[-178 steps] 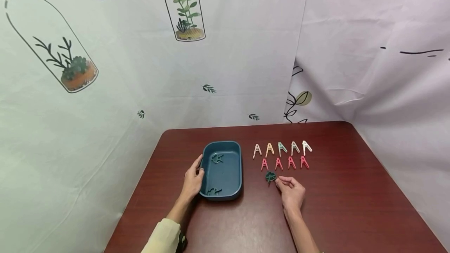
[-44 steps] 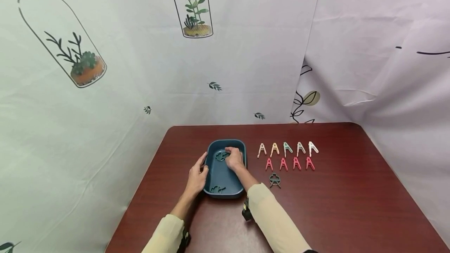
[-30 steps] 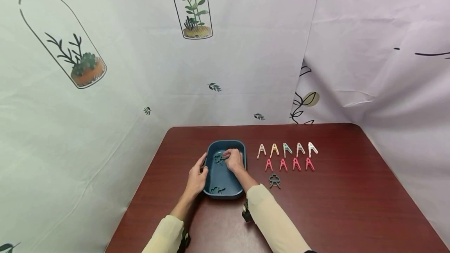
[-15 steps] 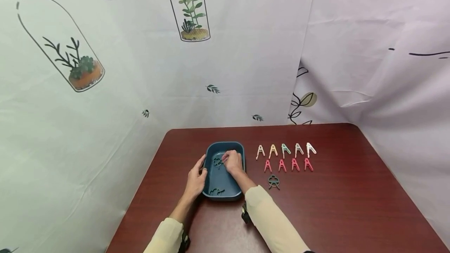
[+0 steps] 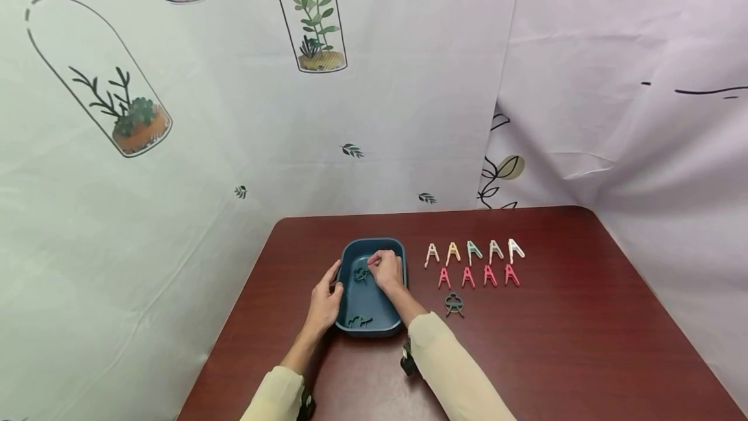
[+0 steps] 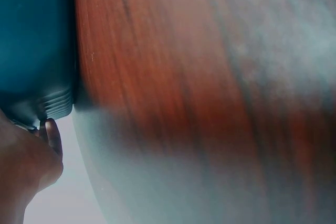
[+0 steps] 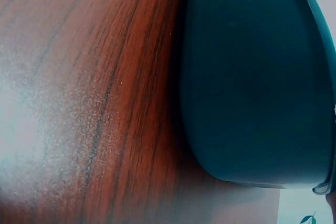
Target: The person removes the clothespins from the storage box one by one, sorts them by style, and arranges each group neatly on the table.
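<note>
My left hand (image 5: 323, 301) grips the left wall of a dark blue rectangular tray (image 5: 374, 330). In the left wrist view the bent fingers (image 6: 51, 132) lie against the tray's outside under its rim. Reaching over the tray's right side, my right hand (image 5: 387, 270) has its fingers curled and pinches a dark green, round-headed clip (image 5: 360, 274) in the far half of the tray; its fingertips partly hide the clip. A second green clip (image 5: 359, 321) lies in the near left of the tray. The right wrist view shows mostly the tray's outer wall (image 7: 257, 82).
Right of the tray, a far row of pale, yellow, green and white clothespins (image 5: 474, 251) lies above a row of pink-red ones (image 5: 468, 277). Nearer still lies one green clip (image 5: 453, 305). All are on the dark red-brown wooden table (image 5: 561, 343), with printed fabric (image 5: 374, 115) behind.
Earlier, my right hand was at the green clip on the table; that clip now lies released. The hand has moved into the tray, where the far clip has shifted slightly nearer and turned.
</note>
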### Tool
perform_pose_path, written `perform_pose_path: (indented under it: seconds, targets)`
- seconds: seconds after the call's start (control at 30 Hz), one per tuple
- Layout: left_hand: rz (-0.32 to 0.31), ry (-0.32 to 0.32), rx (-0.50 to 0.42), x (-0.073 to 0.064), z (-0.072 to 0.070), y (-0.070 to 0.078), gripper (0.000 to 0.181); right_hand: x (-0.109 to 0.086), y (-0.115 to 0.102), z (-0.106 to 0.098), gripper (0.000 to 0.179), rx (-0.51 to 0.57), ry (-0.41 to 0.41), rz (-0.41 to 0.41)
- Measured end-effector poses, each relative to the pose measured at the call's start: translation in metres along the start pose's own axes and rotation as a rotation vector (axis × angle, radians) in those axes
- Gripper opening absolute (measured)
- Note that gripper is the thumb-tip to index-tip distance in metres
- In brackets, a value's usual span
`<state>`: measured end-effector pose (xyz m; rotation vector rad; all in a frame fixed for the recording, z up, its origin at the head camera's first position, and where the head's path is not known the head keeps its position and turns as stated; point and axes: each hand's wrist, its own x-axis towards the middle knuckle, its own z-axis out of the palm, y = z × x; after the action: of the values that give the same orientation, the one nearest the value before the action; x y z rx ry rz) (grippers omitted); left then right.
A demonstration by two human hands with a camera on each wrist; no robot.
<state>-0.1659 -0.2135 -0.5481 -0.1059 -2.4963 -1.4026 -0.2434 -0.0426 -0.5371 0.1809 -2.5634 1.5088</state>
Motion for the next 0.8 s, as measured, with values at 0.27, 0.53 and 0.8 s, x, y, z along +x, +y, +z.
perform_pose_path:
  seconds: [0.27, 0.53, 0.8]
  targets:
    - [-0.007, -0.002, -0.004, -0.001, -0.001, -0.001, 0.058, 0.001, 0.000, 0.004, 0.007, 0.070, 0.024, 0.037]
    - [0.001, 0.007, -0.009, -0.002, -0.001, -0.001, 0.058, 0.000, -0.003, 0.001, 0.004, 0.121, 0.008, 0.007]
    - [0.004, 0.016, -0.004, 0.000, -0.001, 0.000, 0.057, -0.003, -0.007, -0.006, 0.006, 0.210, 0.002, -0.043]
